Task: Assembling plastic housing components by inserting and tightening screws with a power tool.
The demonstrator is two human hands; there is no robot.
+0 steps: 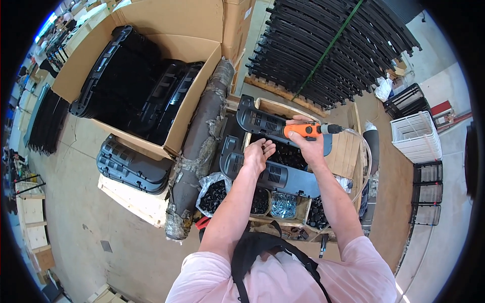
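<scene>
My right hand (306, 140) is wrapped round an orange pneumatic tool (298, 132), from whose right end a clear hose (370, 156) curves down. Beneath the tool lies a black plastic panel (258, 120) with slotted vents. Nearer to me is a second black panel (298, 182) of the same kind. My left hand (259, 154) is over the gap between the two panels with its fingers curled together; whatever they pinch, if anything, is too small to make out. Small black parts (288, 154) show in the wooden box below. The tool's working end is hidden by my hand.
Along the near edge are a bag of black parts (213, 196), metal fasteners (284, 204) and more black pieces (317, 214). Left of the bench stand a wrapped roller (199, 146) and a cardboard box (194, 103) of panels. Stacked black frames (318, 50) rise behind.
</scene>
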